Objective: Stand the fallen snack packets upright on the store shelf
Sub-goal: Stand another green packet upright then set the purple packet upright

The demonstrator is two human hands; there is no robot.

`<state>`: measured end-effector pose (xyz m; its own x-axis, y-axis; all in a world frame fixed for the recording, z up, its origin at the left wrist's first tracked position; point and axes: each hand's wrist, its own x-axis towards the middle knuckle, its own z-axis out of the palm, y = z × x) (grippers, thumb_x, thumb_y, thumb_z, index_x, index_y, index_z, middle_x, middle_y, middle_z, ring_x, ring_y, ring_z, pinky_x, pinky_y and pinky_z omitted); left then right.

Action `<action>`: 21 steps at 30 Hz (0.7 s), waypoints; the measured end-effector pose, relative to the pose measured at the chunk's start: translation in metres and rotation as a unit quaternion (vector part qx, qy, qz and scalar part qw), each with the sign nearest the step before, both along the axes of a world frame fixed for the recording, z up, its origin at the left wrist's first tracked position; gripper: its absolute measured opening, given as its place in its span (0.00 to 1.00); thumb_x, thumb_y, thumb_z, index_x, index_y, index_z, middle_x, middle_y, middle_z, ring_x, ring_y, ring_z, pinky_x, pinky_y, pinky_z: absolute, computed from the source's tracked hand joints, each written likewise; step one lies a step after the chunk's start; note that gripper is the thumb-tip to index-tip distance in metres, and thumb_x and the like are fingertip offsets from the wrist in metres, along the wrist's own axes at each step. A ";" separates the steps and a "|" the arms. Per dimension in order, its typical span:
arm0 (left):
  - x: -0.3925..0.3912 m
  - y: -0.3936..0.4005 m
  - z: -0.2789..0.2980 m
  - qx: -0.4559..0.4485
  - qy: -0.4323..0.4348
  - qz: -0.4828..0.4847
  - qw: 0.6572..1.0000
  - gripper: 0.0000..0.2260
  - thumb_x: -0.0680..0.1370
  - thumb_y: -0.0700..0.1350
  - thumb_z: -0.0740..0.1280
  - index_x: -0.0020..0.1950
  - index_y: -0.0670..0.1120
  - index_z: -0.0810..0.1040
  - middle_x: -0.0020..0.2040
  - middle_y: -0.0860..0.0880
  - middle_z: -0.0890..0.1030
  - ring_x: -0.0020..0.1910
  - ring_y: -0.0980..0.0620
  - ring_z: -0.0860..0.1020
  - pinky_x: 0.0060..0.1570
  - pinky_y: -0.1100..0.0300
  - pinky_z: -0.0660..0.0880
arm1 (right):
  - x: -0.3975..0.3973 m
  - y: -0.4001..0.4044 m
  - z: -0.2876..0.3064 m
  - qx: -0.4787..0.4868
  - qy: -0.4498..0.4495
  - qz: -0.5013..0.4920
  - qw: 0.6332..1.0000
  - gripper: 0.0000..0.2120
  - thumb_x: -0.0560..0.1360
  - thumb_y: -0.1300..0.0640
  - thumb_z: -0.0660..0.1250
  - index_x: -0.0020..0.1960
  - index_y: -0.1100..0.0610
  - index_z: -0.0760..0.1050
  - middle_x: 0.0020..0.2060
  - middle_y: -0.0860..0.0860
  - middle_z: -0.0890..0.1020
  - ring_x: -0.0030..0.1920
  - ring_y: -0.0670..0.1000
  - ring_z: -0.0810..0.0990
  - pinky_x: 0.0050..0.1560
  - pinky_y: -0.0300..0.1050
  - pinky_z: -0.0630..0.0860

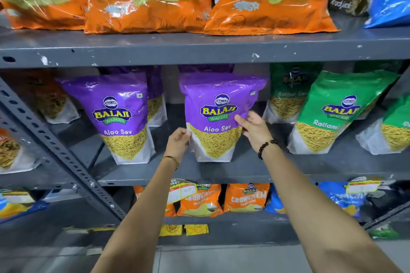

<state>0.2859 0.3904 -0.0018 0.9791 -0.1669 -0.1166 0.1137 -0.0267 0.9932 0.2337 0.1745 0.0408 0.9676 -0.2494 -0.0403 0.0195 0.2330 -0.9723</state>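
A purple Aloo Sev packet (216,115) stands upright on the middle grey shelf (244,170). My left hand (178,143) pinches its lower left edge. My right hand (253,127) grips its right side, fingers curled onto the front. A second purple Aloo Sev packet (117,115) stands upright to the left, untouched. More purple packets show behind both.
Green Ratlam Sev packets (332,113) stand to the right, leaning slightly. Orange chip bags (150,0) fill the upper shelf. Orange packets (200,200) and blue ones (346,197) sit on the lower shelf. A slotted diagonal brace (55,146) crosses the left side.
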 end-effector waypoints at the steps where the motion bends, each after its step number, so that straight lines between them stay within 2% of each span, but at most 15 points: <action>1: 0.002 0.000 -0.005 0.006 0.007 0.007 1.000 0.14 0.79 0.38 0.60 0.33 0.47 0.69 0.25 0.58 0.73 0.34 0.52 0.65 0.39 0.58 0.65 | 0.005 0.001 -0.004 -0.007 0.004 0.001 1.000 0.12 0.74 0.68 0.63 0.38 0.53 0.72 0.30 0.42 0.85 0.32 0.38 0.82 0.37 0.34 0.78; 4: 0.004 0.001 -0.020 0.020 0.016 0.036 0.999 0.09 0.78 0.38 0.61 0.38 0.46 0.73 0.34 0.49 0.75 0.39 0.49 0.70 0.46 0.55 0.70 | 0.007 -0.001 -0.013 -0.025 0.029 0.017 0.999 0.07 0.74 0.62 0.66 0.44 0.50 0.78 0.40 0.42 0.86 0.44 0.44 0.81 0.53 0.45 0.72; 5: 0.000 0.001 -0.022 0.032 0.011 0.039 0.999 0.05 0.78 0.38 0.62 0.43 0.44 0.75 0.39 0.46 0.76 0.43 0.48 0.72 0.49 0.54 0.71 | 0.005 -0.003 -0.018 -0.023 0.040 0.030 0.998 0.08 0.74 0.61 0.66 0.48 0.50 0.78 0.44 0.43 0.84 0.48 0.45 0.80 0.55 0.45 0.71; 6: -0.005 0.000 -0.026 0.035 0.006 0.038 0.999 0.04 0.78 0.37 0.62 0.50 0.41 0.76 0.45 0.45 0.78 0.47 0.48 0.74 0.52 0.54 0.71 | 0.002 -0.005 -0.024 -0.017 0.053 0.044 0.997 0.10 0.74 0.62 0.66 0.53 0.50 0.76 0.47 0.44 0.83 0.49 0.43 0.80 0.54 0.41 0.73; 8: -0.019 -0.002 -0.033 0.036 0.007 0.026 0.999 0.14 0.76 0.33 0.63 0.62 0.35 0.71 0.55 0.45 0.76 0.54 0.49 0.74 0.52 0.61 0.74 | -0.009 -0.006 -0.039 -0.025 0.080 0.080 0.993 0.18 0.73 0.68 0.65 0.62 0.57 0.72 0.50 0.48 0.82 0.48 0.41 0.82 0.48 0.35 0.76; 9: -0.028 -0.003 -0.035 0.038 0.012 0.018 0.999 0.18 0.74 0.30 0.64 0.64 0.34 0.69 0.57 0.45 0.75 0.57 0.48 0.74 0.51 0.64 0.75 | -0.014 -0.006 -0.048 -0.048 0.100 0.097 0.989 0.23 0.72 0.70 0.66 0.65 0.60 0.70 0.54 0.51 0.81 0.52 0.44 0.82 0.50 0.35 0.77; 11: -0.039 -0.004 -0.043 0.084 0.008 -0.012 0.996 0.25 0.70 0.27 0.67 0.66 0.37 0.68 0.59 0.47 0.74 0.61 0.47 0.73 0.56 0.60 0.75 | -0.022 0.000 -0.061 -0.101 0.137 0.125 0.977 0.31 0.68 0.74 0.68 0.68 0.61 0.66 0.62 0.53 0.76 0.61 0.49 0.76 0.59 0.39 0.73; 14: -0.041 -0.011 -0.048 0.173 0.008 -0.032 0.984 0.30 0.67 0.34 0.74 0.68 0.42 0.68 0.64 0.45 0.75 0.64 0.45 0.72 0.64 0.50 0.71 | -0.024 0.013 -0.072 -0.190 0.161 0.096 0.964 0.37 0.65 0.73 0.72 0.70 0.57 0.63 0.60 0.47 0.73 0.63 0.48 0.72 0.62 0.41 0.68; 17: -0.039 -0.020 -0.046 0.214 0.022 0.007 0.977 0.29 0.68 0.41 0.75 0.66 0.43 0.68 0.64 0.43 0.77 0.63 0.41 0.74 0.64 0.46 0.72 | -0.022 0.029 -0.082 -0.296 0.176 0.018 0.939 0.35 0.64 0.62 0.76 0.68 0.57 0.66 0.61 0.53 0.79 0.62 0.56 0.76 0.61 0.49 0.73; 21: -0.036 -0.021 -0.044 0.230 0.010 0.031 0.973 0.22 0.71 0.43 0.72 0.62 0.42 0.69 0.62 0.42 0.76 0.60 0.40 0.75 0.60 0.48 0.73 | -0.019 0.041 -0.080 -0.339 0.178 -0.019 0.924 0.31 0.66 0.56 0.75 0.66 0.58 0.67 0.60 0.55 0.80 0.60 0.58 0.78 0.56 0.49 0.75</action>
